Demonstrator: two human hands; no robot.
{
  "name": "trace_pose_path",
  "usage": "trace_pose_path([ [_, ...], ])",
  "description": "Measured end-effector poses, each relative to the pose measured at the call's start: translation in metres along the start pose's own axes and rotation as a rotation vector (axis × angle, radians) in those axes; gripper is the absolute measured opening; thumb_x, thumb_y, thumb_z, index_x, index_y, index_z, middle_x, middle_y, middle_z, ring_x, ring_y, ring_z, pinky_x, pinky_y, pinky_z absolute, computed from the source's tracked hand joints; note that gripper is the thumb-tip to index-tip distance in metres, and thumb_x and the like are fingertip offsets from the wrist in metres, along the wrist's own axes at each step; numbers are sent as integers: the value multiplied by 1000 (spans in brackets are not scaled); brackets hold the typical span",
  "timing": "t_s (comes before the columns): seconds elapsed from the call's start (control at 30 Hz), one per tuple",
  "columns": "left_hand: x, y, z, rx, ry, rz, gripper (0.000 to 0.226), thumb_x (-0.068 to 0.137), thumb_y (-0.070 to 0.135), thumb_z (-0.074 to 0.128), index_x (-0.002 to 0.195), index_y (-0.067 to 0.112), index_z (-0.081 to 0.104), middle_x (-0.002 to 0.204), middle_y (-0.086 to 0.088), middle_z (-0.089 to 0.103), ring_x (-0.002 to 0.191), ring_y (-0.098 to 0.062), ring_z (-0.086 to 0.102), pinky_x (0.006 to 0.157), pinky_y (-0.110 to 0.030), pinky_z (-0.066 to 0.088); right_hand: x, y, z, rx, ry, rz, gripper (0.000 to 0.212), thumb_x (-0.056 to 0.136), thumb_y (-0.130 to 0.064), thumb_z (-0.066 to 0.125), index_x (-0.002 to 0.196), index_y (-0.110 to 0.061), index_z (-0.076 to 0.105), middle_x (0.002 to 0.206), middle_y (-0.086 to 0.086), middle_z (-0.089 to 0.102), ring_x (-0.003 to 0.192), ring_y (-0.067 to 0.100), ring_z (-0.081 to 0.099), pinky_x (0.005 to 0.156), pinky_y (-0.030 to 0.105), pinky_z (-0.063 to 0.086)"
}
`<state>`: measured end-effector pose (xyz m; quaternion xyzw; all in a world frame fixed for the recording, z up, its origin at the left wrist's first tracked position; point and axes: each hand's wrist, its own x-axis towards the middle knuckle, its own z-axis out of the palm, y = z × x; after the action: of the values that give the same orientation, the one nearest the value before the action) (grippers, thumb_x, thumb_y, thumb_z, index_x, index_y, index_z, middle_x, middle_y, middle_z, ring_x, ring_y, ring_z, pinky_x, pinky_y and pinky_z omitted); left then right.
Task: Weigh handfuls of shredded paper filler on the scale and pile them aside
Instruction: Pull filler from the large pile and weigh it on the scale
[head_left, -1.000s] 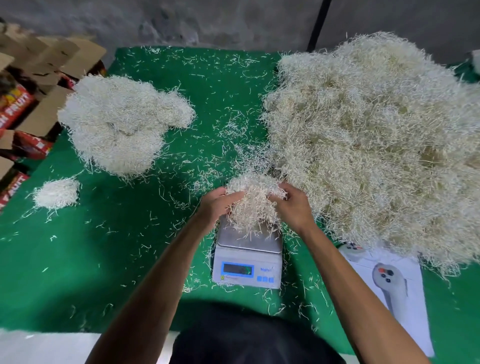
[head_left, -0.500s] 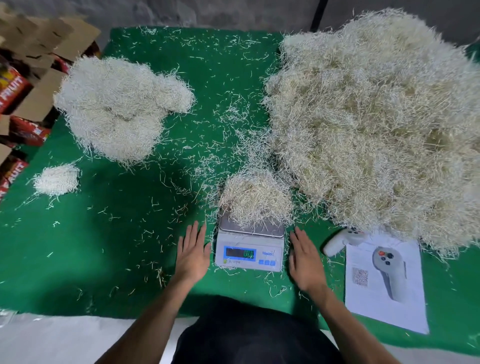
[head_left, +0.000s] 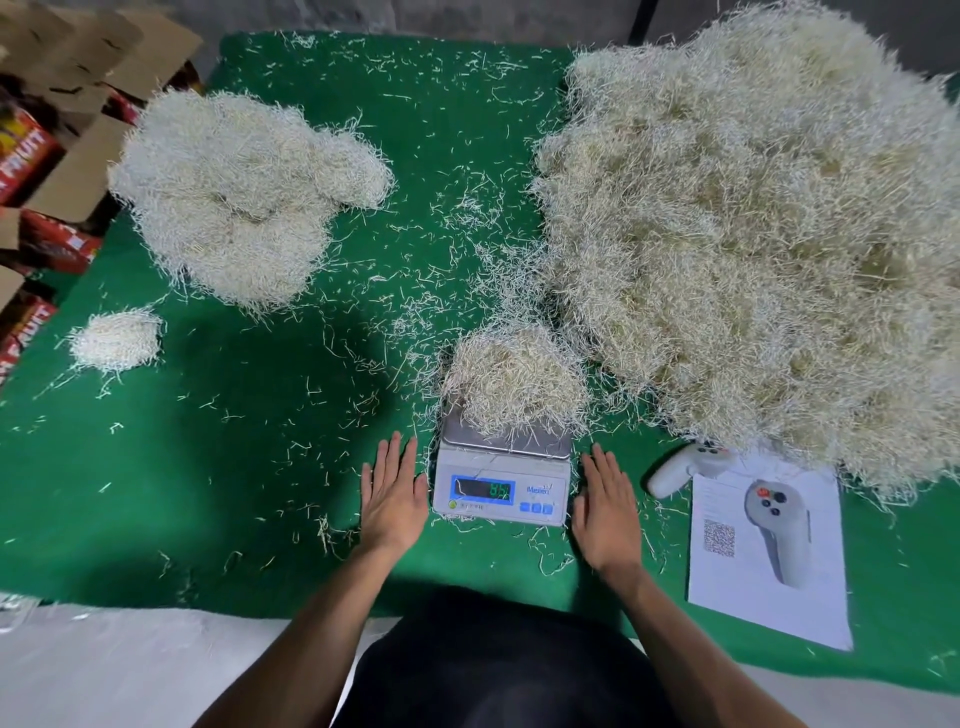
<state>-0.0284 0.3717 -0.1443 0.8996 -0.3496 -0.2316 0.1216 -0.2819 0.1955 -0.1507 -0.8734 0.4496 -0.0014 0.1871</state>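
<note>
Green felt covers the table (head_left: 218, 509), with loose paper strands scattered across it and a grey wall behind.

Left hand (head_left: 390, 499): flat on the felt, palm down, fingers straight and together, holding nothing. It lies just beside the left edge of the digital scale (head_left: 501, 480), not visibly touching it.

Right hand (head_left: 605, 506): flat on the felt, palm down, fingers straight, holding nothing. It lies just beside the right edge of the scale.

Between the two hands the scale stands with its display toward the person; green digits are lit but cannot be read reliably. A handful of shredded paper filler (head_left: 514, 382) rests on the steel platform, overhanging its rear and side edges.

To the right of the scale, the large supply heap of filler (head_left: 753, 223) occupies the right half of the table; its near left fringe reaches almost to the handful on the platform.

At the far left, a medium pile of filler (head_left: 244, 192) lies well apart from the scale. A small separate clump (head_left: 117, 340) lies nearer the left edge.

Right of the right hand, a white handheld controller (head_left: 685, 467) lies partly under the fringe of the supply heap. Beside it lies a printed sheet (head_left: 769, 571) bearing a picture of a controller and a QR code.

Cardboard cartons (head_left: 57, 156) stand off the table's left side.
</note>
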Motion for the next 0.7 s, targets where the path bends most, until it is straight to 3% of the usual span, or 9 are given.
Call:
trace_pose_path([
  [0.13, -1, 1, -3, -89, 30, -2, 61, 107, 27, 40, 162, 27, 13, 168, 9, -8, 154, -8, -14, 125, -37, -13, 0, 2, 0, -39, -16, -11, 58, 105, -22, 42, 160, -8, 29, 171, 8, 10, 158, 23, 4, 129, 40, 1],
  [0.27, 3, 5, -12, -177, 71, -38, 53, 105, 24, 49, 156, 25, 36, 168, 8, 16, 155, -12, 10, 127, -39, 1, 4, 2, -10, -23, 16, -28, 51, 102, -20, 51, 151, -7, 47, 165, 10, 31, 153, 29, 29, 126, 44, 23],
  [0.33, 12, 14, -28, -309, 84, -122, 43, 105, 24, 49, 148, 24, 48, 159, 4, 39, 140, -21, 45, 119, -44, 33, 17, -3, -22, 86, 69, 33, 36, 103, -26, 50, 129, -8, 67, 146, 14, 57, 125, 31, 57, 105, 41, 46],
  [0.4, 27, 32, -48, -487, 103, -166, 35, 105, 24, 48, 140, 20, 54, 140, -5, 60, 101, -19, 66, 87, -34, 56, 36, -19, -45, 384, 126, 157, 44, 106, -42, 37, 94, -14, 68, 100, 13, 73, 80, 21, 63, 69, 30, 49],
  [0.43, 34, 45, -60, -552, 110, -159, 34, 106, 25, 45, 138, 18, 54, 134, -9, 63, 97, -21, 67, 84, -34, 56, 47, -29, -57, 514, 171, 202, 45, 108, -46, 32, 87, -19, 61, 80, 6, 68, 66, 14, 58, 59, 25, 43],
  [0.47, 41, 58, -70, -604, 114, -138, 35, 107, 26, 43, 141, 18, 52, 136, -11, 61, 107, -25, 65, 93, -39, 55, 57, -39, -67, 588, 227, 216, 41, 110, -47, 31, 89, -23, 57, 73, -3, 62, 59, 7, 54, 54, 20, 41],
  [0.53, 52, 87, -88, -704, 98, -74, 44, 109, 29, 41, 152, 21, 40, 152, -7, 48, 132, -23, 53, 113, -44, 42, 76, -62, -83, 701, 268, 180, 34, 110, -45, 33, 104, -21, 56, 77, -9, 60, 58, 0, 55, 54, 13, 47],
  [0.63, 55, 133, -97, -751, 11, 22, 48, 108, 43, 38, 155, 32, 35, 140, 3, 56, 105, -3, 62, 99, -35, 51, 98, -99, -89, 758, 126, 109, 28, 109, -39, 45, 108, -12, 53, 88, 0, 62, 65, 4, 60, 58, 23, 56],
  [0.7, 47, 157, -93, -798, -90, 48, 57, 103, 59, 38, 155, 36, 31, 145, 8, 50, 124, -10, 55, 110, -47, 43, 102, -121, -85, 720, 48, 85, 13, 105, -24, 54, 95, -17, 50, 84, 0, 56, 65, 8, 55, 55, 18, 48],
])
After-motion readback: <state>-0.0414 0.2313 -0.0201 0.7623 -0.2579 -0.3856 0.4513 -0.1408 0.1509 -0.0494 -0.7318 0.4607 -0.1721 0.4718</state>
